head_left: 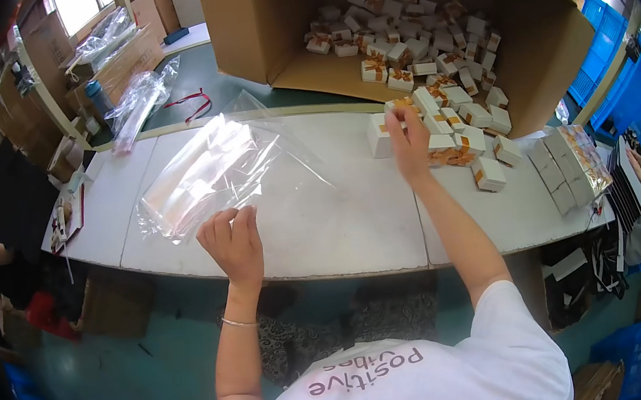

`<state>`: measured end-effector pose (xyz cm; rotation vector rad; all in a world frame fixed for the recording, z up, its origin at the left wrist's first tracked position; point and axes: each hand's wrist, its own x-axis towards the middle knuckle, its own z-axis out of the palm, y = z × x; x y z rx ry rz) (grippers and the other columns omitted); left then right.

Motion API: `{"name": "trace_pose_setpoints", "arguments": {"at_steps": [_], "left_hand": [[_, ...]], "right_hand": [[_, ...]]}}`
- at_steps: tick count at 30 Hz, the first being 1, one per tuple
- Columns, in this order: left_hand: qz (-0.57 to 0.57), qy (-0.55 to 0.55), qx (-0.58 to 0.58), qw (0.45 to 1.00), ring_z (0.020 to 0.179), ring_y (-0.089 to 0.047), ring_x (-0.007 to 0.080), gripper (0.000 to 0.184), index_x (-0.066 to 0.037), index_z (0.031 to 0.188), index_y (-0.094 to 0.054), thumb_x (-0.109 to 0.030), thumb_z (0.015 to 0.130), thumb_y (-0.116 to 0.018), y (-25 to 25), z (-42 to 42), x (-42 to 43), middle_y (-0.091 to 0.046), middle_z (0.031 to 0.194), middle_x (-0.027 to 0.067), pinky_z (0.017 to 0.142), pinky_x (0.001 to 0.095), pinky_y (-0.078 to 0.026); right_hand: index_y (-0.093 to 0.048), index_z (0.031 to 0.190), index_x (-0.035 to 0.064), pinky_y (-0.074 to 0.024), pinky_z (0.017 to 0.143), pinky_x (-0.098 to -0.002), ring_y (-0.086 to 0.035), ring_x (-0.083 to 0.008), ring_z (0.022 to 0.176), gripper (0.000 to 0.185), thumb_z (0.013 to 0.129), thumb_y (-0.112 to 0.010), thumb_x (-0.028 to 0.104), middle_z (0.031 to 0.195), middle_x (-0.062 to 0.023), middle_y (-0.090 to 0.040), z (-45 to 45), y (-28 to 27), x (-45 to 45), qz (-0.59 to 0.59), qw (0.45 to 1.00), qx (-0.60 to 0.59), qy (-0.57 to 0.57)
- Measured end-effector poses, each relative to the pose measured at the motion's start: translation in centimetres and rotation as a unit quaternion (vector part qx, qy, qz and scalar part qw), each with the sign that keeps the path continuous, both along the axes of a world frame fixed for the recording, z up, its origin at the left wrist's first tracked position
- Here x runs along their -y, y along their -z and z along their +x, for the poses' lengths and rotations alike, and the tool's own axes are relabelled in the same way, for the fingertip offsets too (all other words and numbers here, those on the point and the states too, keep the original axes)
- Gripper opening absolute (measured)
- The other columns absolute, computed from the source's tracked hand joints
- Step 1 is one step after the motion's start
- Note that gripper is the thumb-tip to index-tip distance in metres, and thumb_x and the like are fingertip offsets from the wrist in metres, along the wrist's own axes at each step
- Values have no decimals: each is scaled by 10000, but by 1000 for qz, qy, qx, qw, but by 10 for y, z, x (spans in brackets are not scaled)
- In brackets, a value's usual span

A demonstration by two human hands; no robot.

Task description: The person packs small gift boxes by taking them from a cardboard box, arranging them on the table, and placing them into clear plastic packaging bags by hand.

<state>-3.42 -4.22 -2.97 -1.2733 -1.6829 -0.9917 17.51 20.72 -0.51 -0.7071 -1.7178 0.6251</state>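
Note:
My left hand (233,247) is over the white tabletop at the near edge of a stack of clear plastic bags (207,173). Its fingers are curled together, and whatever is between them, if anything, is too small to make out. Further right, my right hand (411,144) has its fingers closed on a small white gift box (400,103) with a gold ribbon, partly hidden by the fingers. A plain white box (379,136) stands just left of that hand. Several more ribboned boxes (489,174) lie in a loose pile to its right.
A large cardboard carton (242,35) lies on its side at the back, with many small boxes spilling out. Wrapped grey blocks (566,170) stand at the right end. Plastic packaging (140,106) and a red ribbon (195,104) lie back left. A co-worker's hand (639,167) shows far right.

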Motion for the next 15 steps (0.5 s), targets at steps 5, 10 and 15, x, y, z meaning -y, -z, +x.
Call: {"name": "trace_pose_setpoints", "arguments": {"at_steps": [5,10,15], "left_hand": [[-13,-16,-3,1000,911,-560,242,144,-115,907,-649,-108,805,-750,1,3,-15,-588,912,31,829,411,-390],[-64,-44,33,996,999,-543,259,168,-83,983,-663,-110,830,-726,3,-9,-15,-593,991,55,880,424,-390],[-165,188,90,964,1275,-474,316,504,-72,1241,-587,-200,790,-773,-10,60,-33,-562,1283,117,1026,455,-382]], "right_hand": [[-444,1345,11,-533,721,-440,-679,-318,804,640,861,-667,364,881,-171,-697,7,32,-48,46,940,292,169],[-511,1300,5,-538,689,-418,-666,-310,775,612,823,-715,329,904,-172,-698,33,11,22,-296,923,161,-184],[-552,1265,49,-454,950,-439,-568,-294,1127,576,819,-743,359,1232,-140,-618,82,11,-8,179,929,309,96]]}}
